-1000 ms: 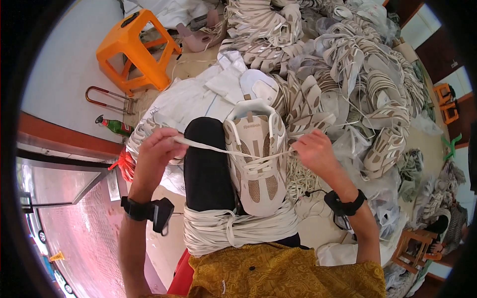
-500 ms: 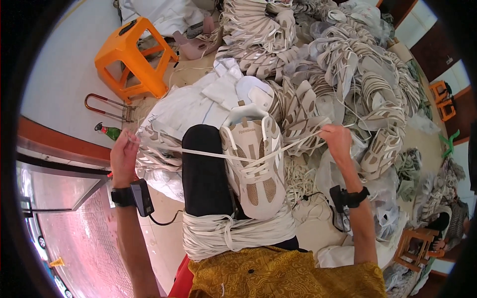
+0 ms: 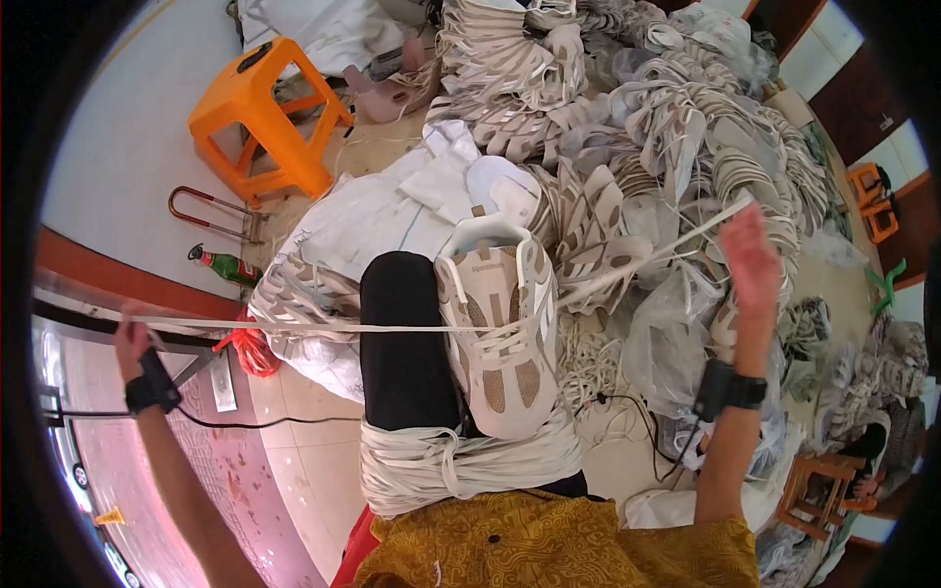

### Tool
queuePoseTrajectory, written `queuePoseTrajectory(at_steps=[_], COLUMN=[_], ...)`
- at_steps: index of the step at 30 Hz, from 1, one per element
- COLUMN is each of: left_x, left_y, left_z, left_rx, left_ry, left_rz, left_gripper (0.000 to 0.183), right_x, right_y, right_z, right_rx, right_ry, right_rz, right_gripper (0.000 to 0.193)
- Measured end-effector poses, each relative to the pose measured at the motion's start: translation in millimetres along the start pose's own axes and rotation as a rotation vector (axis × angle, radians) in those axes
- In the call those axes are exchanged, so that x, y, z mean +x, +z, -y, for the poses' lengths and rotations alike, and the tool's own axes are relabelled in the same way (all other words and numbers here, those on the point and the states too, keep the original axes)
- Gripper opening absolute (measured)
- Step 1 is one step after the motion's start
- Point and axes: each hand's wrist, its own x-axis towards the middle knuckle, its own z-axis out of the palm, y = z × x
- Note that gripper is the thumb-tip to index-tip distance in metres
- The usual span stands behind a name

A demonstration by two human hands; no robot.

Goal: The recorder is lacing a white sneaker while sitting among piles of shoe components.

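Note:
A beige and white shoe upper rests toe toward me on my right thigh, beside my black-clad left knee. A flat cream shoelace passes through its lower eyelets and stretches out to both sides. Far out at the left, my left hand is closed on one length of the lace. My right hand, raised at the right and blurred, has the other length running up to its fingertips. A thick bundle of cream laces lies tied across my lap.
Stacks of similar shoe uppers and clear plastic bags cover the floor ahead and right. An orange stool, a green bottle and white sacking are at left. Loose laces lie beside my right knee. Another person sits far right.
Both hands have moved apart, the left outward and down, the right outward and up. The lace lengths have been drawn farther out to both sides. The shoe upper has stayed on my thigh.

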Motion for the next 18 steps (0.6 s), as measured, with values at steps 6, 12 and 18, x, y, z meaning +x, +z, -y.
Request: queuePoseTrajectory(at_steps=[6, 12, 18], left_x=[8.6, -30.4, -21.4], left_y=[-92.8, -112.9, -56.4], left_z=[41.1, 42.6, -38.7], left_rx=[-0.274, -0.587, -0.619], left_ry=[0.051, -0.228, -0.327], left_rz=[-0.046, -0.283, -0.412], left_gripper=[0.037, 0.036, 0.033], right_x=[11.0, -39.6, -8.6], right_y=[8.3, -3.5, 11.8], right_z=[41.8, -146.1, -200.2], right_rx=[-1.032, -0.741, -0.114], right_ry=[-0.021, 0.836, 0.61], right_rz=[-0.041, -0.146, -0.348], right_gripper=[0.044, 0.064, 0.046])
